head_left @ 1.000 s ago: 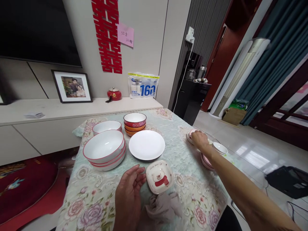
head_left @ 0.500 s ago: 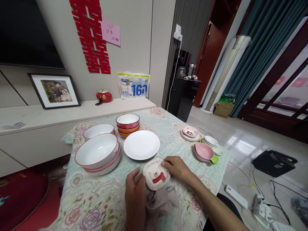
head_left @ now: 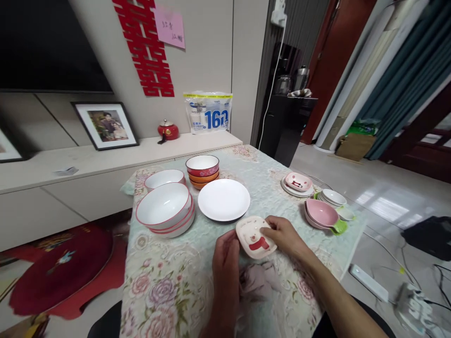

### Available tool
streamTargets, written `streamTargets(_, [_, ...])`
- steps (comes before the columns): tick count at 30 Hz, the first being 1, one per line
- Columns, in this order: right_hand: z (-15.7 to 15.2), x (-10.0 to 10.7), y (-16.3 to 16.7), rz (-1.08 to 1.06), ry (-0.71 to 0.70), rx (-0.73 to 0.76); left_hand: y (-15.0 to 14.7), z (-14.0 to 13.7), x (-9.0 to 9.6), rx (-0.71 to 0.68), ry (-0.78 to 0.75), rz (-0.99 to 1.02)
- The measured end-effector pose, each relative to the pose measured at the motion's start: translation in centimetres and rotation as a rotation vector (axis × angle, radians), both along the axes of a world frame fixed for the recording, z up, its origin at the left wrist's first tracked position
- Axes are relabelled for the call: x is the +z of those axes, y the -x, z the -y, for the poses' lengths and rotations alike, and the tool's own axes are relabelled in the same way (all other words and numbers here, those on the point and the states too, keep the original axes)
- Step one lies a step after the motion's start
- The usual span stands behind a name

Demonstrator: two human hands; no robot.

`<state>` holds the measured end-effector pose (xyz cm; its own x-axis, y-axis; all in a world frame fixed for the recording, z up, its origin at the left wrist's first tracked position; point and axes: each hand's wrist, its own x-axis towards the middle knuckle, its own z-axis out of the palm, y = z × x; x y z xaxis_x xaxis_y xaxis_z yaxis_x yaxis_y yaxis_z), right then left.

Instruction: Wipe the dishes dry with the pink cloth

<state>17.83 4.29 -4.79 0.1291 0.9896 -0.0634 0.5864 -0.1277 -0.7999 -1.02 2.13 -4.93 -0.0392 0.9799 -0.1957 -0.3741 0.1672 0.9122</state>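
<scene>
A small cream dish (head_left: 251,231) with a bear in a red scarf is held over the near part of the table, its face turned up towards me. My right hand (head_left: 283,237) grips its right side, with the thumb on the inner face. At the left rim, the curled fingers of my left hand (head_left: 227,253) meet the dish; their tips are partly hidden. Just below the dish lies a crumpled greyish-pink cloth (head_left: 260,281). Beyond it sits a round white plate (head_left: 224,199).
Red-rimmed white bowls (head_left: 164,206) are stacked at the left, with red and orange bowls (head_left: 202,171) behind. On the right stand a pink leaf-handled bowl (head_left: 321,212), small white bowls (head_left: 334,197) and a pink patterned dish (head_left: 298,181) on plates. A flowered tablecloth (head_left: 169,272) covers the table.
The dish has come up slightly and tilted, with my right thumb further onto its face. My left hand has closed in on its left rim. The camera view has swung left.
</scene>
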Motion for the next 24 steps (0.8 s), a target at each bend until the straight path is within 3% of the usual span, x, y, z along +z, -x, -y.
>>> streamTargets(5, [0.4, 2.0, -0.3, -0.108, -0.033, 0.058, -0.2, 0.4, 1.2, -0.220, -0.062, 0.214])
streamTargets(9, [1.3, 3.7, 1.2, -0.144, -0.086, 0.100, -0.7, 0.8, 2.8, -0.373, 0.194, 0.531])
streamTargets(12, [1.7, 4.6, 1.2, -0.268, -0.112, 0.163, -0.6, 0.6, 3.5, -0.327, 0.316, 0.572])
streamTargets(14, [1.7, 5.1, 0.2, -0.392, -0.088, 0.197, -0.2, 0.2, 3.7, -0.260, 0.302, 0.593])
streamTargets(16, [1.8, 5.2, -0.8, -0.388, -0.035, 0.258, 0.4, -0.3, 3.8, -0.209, 0.256, 0.621])
streamTargets(21, [3.3, 4.2, 0.8, -0.023, 0.041, 0.780, 1.5, -1.5, 4.1, -0.207, 0.151, 0.743])
streamTargets(24, [4.6, 3.1, 3.4, 0.045, -0.019, 0.912, 1.9, -1.8, 3.6, -0.260, 0.151, 0.794])
